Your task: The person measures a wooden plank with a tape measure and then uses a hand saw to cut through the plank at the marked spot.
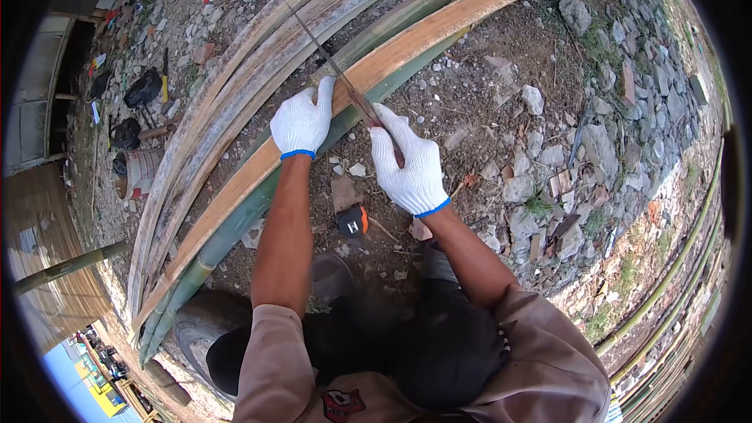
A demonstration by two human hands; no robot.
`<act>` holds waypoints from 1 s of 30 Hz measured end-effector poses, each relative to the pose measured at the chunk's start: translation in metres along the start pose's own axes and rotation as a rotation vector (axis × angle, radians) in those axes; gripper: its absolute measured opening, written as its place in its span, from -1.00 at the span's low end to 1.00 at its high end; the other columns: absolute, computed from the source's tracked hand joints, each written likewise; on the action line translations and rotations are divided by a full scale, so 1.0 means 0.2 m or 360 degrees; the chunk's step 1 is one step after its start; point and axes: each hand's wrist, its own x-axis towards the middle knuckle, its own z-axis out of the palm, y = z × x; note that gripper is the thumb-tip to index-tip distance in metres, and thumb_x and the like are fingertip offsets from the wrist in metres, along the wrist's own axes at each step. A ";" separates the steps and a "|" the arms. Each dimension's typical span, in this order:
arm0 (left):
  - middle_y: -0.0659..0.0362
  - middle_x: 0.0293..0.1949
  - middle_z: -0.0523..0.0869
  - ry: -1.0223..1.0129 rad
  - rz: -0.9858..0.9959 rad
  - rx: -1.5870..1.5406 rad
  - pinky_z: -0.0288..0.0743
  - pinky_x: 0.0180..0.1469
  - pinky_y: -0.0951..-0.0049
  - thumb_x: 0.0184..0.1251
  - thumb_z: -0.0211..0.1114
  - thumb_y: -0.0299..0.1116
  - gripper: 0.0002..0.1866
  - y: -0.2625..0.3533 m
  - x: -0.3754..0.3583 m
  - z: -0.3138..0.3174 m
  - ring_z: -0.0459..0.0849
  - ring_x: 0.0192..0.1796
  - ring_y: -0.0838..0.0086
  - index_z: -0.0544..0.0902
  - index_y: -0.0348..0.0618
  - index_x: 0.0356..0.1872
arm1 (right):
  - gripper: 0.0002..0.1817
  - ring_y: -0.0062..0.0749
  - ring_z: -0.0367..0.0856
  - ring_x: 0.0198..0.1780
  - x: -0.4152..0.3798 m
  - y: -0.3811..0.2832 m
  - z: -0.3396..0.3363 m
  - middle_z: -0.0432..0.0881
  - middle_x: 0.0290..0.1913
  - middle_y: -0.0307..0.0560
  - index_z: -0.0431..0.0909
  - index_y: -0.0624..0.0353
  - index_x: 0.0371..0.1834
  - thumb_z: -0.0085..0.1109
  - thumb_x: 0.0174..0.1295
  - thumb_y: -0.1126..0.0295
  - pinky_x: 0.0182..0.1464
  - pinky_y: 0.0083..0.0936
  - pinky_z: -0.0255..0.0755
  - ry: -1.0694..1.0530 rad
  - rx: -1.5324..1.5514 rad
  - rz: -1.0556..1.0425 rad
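Note:
A long orange-brown wooden board [462,17] lies over green bamboo poles [239,211], its edges curved by the lens. My left hand [301,121], in a white knit glove with blue cuff, grips the board with the thumb raised near the blade. In my right hand [409,164], gloved the same way, is the handle of a hand saw [319,45]. Its thin blade, seen almost edge-on, crosses the board just right of my left hand; the teeth cannot be made out. An orange-and-black tape measure [352,221] sits on the dirt below my hands.
Weathered grey planks [227,86] run alongside the board on the left. Rubble and stones [603,149] cover the ground at right. A bucket [143,172] and a yellow-and-black handled tool [165,76] are at far left. A tyre [200,329] is beside my leg; more bamboo poles [670,282] lie lower right.

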 end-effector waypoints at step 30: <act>-0.26 -0.22 0.81 -0.0078 0.0019 -0.0003 0.62 0.02 -0.11 0.57 -0.16 0.43 -0.16 -0.03 0.01 0.00 0.79 -0.07 -0.19 0.81 -0.15 -0.29 | -0.59 0.03 0.82 -0.34 0.08 0.00 0.04 0.81 -0.25 0.20 0.63 0.23 0.27 0.26 0.48 0.23 -0.33 -0.25 0.64 0.0038 0.0082 -0.0009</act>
